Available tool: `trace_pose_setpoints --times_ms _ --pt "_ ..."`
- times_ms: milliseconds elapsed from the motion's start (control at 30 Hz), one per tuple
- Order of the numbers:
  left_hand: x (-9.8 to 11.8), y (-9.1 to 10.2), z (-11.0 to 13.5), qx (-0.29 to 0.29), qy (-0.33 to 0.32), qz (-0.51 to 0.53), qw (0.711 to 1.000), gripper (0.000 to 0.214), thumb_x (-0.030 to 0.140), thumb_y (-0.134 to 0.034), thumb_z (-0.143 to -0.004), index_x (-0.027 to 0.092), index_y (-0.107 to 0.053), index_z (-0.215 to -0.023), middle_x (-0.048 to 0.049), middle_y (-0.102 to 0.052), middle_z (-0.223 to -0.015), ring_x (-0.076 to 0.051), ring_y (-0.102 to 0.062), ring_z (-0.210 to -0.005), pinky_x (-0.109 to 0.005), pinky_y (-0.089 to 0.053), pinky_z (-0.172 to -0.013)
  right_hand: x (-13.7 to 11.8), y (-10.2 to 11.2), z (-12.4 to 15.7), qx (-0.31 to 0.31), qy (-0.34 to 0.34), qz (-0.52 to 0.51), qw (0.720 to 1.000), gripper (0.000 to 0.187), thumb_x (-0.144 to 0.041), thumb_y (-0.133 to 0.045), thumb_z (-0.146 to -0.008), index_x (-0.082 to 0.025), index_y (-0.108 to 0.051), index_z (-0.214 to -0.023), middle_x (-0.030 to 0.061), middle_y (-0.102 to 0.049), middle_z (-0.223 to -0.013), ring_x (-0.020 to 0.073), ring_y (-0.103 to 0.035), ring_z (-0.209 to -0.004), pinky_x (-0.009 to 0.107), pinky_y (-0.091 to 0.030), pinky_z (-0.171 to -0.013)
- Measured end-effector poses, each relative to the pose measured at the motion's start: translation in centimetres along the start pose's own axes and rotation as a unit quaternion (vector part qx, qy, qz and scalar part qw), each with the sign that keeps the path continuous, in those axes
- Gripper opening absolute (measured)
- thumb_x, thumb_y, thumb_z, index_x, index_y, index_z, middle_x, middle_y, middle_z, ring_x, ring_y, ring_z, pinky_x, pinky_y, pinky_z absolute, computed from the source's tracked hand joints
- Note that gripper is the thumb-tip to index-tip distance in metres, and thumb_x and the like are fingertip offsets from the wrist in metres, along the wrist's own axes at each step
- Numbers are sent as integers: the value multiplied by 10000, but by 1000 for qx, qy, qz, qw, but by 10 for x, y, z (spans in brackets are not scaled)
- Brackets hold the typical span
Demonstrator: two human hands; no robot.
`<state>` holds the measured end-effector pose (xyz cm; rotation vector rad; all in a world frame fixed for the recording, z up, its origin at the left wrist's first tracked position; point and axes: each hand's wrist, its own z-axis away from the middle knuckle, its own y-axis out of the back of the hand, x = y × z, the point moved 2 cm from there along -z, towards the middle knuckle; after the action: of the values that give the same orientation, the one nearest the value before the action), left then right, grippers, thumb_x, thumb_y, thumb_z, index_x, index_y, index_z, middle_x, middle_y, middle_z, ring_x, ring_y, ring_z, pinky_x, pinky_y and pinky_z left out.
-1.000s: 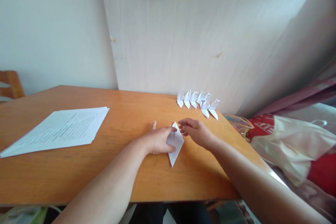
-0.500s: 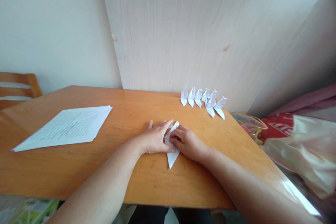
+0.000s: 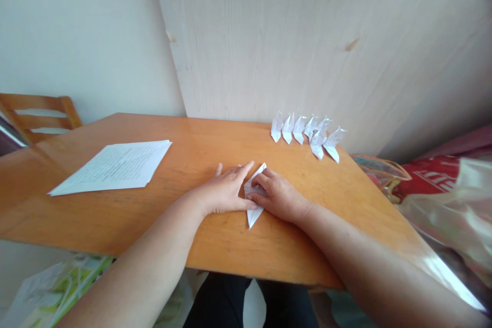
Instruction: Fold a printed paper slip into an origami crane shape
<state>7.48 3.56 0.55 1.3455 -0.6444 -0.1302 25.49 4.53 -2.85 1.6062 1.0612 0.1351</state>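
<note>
A folded white paper diamond (image 3: 254, 213) lies on the orange wooden table (image 3: 192, 236) in front of me. My left hand (image 3: 225, 192) rests flat on its left half, fingers stretched out and pressing down. On the paper's right half my right hand (image 3: 277, 197) lies with curled fingers, the fingertips pressing along a fold. Only the top tip and the bottom tip of the paper show between the hands.
Several finished folded paper cranes (image 3: 307, 132) stand in a row at the table's far edge against a pale wood panel. A stack of printed sheets (image 3: 115, 166) lies at the left. A wooden chair (image 3: 36, 115) stands far left; plastic bags (image 3: 442, 200) sit right of the table.
My right hand has come down from beside the paper onto its right half and now presses it. The left hand has stayed on the paper. The view has tilted down slightly.
</note>
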Motion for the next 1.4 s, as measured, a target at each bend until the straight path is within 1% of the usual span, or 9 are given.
trace_pose_setpoints --times_ms 100,167,267,367,533,700,967,1133,1400 --pt "0 0 1 -3 10 -13 1000 1090 657 -636 -761 293 -22 -1586 -99 -223 -1646 -302 -222 -1503 -568 4 -1203 0 0 0 -2 -3 -2 1000 151 -289 -642 -903 -176 -616 -1000 74 -569 -1043 183 -558 -919 321 -459 -823" --pt "0 -1 1 -8 26 -24 999 1108 688 -624 -755 278 -21 -1588 -120 -221 -1644 -310 -213 -1505 -586 -5 -1197 0 0 -1 -3 -4 -1 1000 152 -289 -644 -904 -173 -618 -999 77 -570 -1041 183 -559 -917 321 -458 -824" --pt "-1 -1 2 -11 44 -45 998 1146 745 -604 -730 264 -20 -1592 -131 -161 -1656 -333 -146 -1520 -610 6 -1189 -1 1 -1 -3 -5 4 1000 156 -288 -649 -902 -171 -623 -1001 81 -573 -1037 186 -558 -916 321 -457 -823" --pt "1 0 6 -23 53 -58 997 1176 761 -588 -729 244 17 -1594 -132 -107 -1663 -338 -77 -1530 -618 25 -1186 -2 1 -1 -1 -5 7 1000 158 -291 -650 -901 -168 -623 -996 84 -573 -1032 184 -558 -902 316 -456 -808" --pt "7 2 15 -30 78 -61 995 1176 750 -581 -748 228 49 -1593 -164 -118 -1656 -349 -45 -1530 -619 8 -1186 -3 2 -1 0 -4 5 1000 160 -310 -644 -912 -169 -624 -984 77 -575 -1012 178 -561 -883 313 -454 -800" --pt "7 1 21 -26 66 -57 996 1166 727 -589 -752 246 64 -1591 -156 -89 -1662 -333 -24 -1533 -606 16 -1189 -4 3 -1 2 -3 6 1000 175 -330 -643 -918 -168 -629 -983 75 -578 -1005 176 -569 -888 305 -456 -803" --pt "1 -4 24 -19 54 -51 997 1186 706 -611 -726 279 84 -1586 -124 -75 -1667 -325 -9 -1535 -608 46 -1188 -2 3 -1 -1 -3 1 1000 182 -342 -653 -910 -176 -633 -983 73 -580 -1010 180 -570 -904 310 -456 -809" --pt "3 -3 26 -29 43 -47 998 1199 680 -642 -712 299 90 -1583 -116 -60 -1668 -309 14 -1537 -608 75 -1182 0 3 0 -3 1 -2 1000 184 -336 -658 -905 -179 -636 -997 73 -585 -1008 187 -574 -917 320 -455 -819" --pt "12 2 28 -39 44 -48 997 1211 644 -660 -694 286 76 -1587 -94 -66 -1670 -326 27 -1534 -621 57 -1185 2 2 -1 5 13 8 1000 178 -338 -656 -900 -179 -623 -973 68 -601 -983 191 -569 -901 308 -451 -783"
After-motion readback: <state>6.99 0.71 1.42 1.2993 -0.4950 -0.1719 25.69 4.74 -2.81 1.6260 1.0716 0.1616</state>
